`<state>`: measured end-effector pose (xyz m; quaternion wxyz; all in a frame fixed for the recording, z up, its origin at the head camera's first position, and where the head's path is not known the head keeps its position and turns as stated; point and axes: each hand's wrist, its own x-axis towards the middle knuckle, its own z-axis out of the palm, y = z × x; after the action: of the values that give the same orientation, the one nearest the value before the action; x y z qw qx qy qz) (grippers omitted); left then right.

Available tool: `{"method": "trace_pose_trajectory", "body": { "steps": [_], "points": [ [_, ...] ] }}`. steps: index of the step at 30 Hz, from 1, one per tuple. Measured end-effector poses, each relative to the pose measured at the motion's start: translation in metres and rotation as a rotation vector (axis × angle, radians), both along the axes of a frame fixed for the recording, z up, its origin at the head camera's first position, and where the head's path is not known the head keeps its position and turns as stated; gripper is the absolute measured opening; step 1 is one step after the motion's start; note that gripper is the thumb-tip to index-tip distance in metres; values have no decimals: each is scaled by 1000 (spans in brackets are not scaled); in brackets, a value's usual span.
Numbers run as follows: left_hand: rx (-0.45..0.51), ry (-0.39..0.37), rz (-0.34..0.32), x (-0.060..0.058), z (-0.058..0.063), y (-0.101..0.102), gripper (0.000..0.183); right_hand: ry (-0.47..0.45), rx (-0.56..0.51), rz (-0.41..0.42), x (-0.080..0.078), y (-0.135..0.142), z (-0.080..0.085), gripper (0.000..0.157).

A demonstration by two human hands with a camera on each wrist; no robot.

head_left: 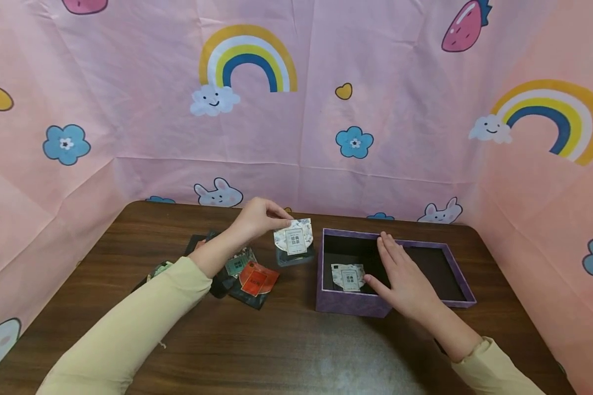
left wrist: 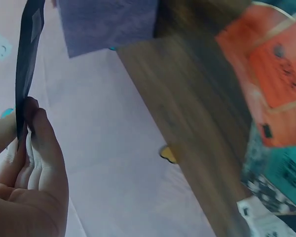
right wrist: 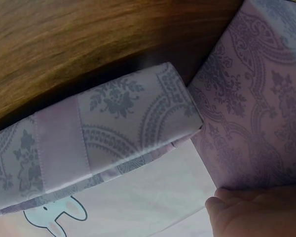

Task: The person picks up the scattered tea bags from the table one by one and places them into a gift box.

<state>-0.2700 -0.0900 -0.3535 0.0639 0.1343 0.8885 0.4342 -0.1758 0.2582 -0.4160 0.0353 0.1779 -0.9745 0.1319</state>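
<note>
My left hand (head_left: 258,220) pinches a white-and-dark tea packet (head_left: 295,241) by its top edge, thumb against fingers, above the table left of the purple box (head_left: 353,305). In the left wrist view that packet (left wrist: 28,54) appears edge-on between thumb and fingertips of the left hand (left wrist: 32,182). Inside the box, a matching white tea packet (head_left: 348,277) leans near the front wall. Straight fingers of my right hand (head_left: 405,280) lie over the box's right side, the thumb near the inner packet. The right wrist view shows the right hand (right wrist: 261,212) against the patterned box wall (right wrist: 251,108).
Left of the box lie an orange tea packet (head_left: 257,281), a green one (head_left: 239,262) and other dark packets, partly behind my left forearm. A shallow purple lid (head_left: 457,269) sits right of the box. Printed pink cloth (head_left: 316,137) hangs behind the brown table (head_left: 257,351).
</note>
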Motion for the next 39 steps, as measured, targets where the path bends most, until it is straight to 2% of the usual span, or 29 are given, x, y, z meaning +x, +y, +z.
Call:
{"method": "trace_pose_trajectory", "body": {
  "steps": [6, 10, 14, 23, 32, 39],
  "points": [
    [33, 11, -55, -2, 10, 26, 15, -2, 5, -1, -1, 1, 0, 92],
    [21, 18, -80, -3, 15, 45, 15, 1, 6, -1, -1, 1, 0, 92],
    [18, 23, -112, -3, 15, 63, 14, 2, 6, -1, -1, 1, 0, 92],
    [-10, -4, -197, -2, 0, 94, 10, 9, -6, 3, -1, 2, -1, 91],
    [-140, 82, -334, 7, -16, 118, 7, 23, -24, 13, 0, 2, -1, 89],
    [-199, 133, -378, 14, -21, 126, 7, -20, -31, -3, -1, 2, -1, 92]
  ]
}}
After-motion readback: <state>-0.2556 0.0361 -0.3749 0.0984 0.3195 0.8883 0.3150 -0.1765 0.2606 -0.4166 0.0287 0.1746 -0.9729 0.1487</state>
